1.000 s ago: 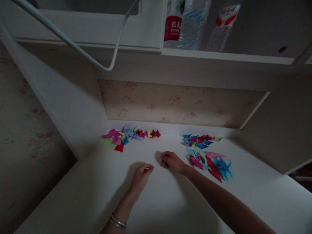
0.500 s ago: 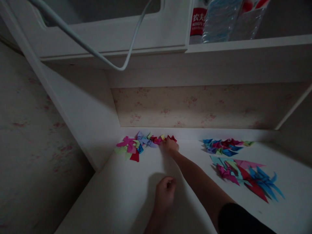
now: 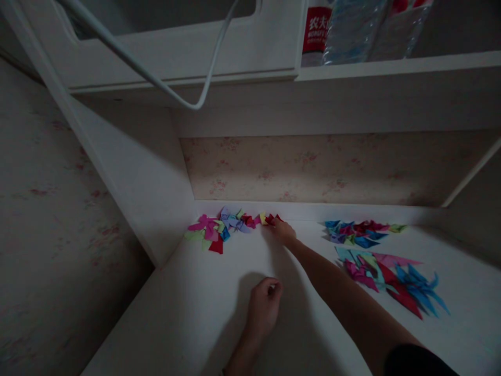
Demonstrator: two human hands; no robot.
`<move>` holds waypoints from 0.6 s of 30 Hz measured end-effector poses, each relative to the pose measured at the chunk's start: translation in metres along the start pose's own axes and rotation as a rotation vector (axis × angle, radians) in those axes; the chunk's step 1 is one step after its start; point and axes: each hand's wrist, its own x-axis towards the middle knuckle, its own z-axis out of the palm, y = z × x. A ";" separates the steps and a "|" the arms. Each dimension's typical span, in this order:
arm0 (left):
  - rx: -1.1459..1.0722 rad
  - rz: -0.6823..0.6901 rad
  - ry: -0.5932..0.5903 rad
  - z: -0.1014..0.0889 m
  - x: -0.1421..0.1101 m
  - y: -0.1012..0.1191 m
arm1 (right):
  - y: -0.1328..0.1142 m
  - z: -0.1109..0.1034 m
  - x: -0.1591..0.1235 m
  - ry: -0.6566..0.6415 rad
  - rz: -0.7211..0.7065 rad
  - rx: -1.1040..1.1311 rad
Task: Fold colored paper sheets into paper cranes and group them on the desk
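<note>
The small red folded papers (image 3: 271,220) are at the back of the white worktop (image 3: 188,313), at the right end of the left bunch of bright papers (image 3: 211,230). Your right hand (image 3: 283,232) is at them, but you can't tell if its grip is wide or narrow, or if it has hold of one. Your left hand (image 3: 265,304) is nearer to you, over the worktop, with its grip narrow and its fingers curled in. Two more paper bunches lie to the right: a back one (image 3: 358,233) and a front one with a spiky blue paper (image 3: 420,287).
</note>
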 end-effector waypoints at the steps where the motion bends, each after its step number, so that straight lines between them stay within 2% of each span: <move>1: 0.006 -0.001 0.000 0.000 0.000 0.001 | 0.001 -0.001 -0.001 -0.008 -0.015 0.005; 5: 0.023 0.004 -0.002 0.002 0.000 -0.001 | -0.009 0.001 0.005 -0.023 -0.052 0.043; 10: 0.055 0.002 -0.012 0.003 0.003 -0.005 | -0.029 0.014 0.021 -0.025 0.021 0.102; 15: 0.044 0.001 -0.044 0.002 0.003 -0.007 | -0.039 0.022 0.027 0.045 0.079 0.173; 18: 0.023 0.002 -0.037 0.003 0.003 -0.009 | -0.039 0.020 0.024 0.086 0.096 0.228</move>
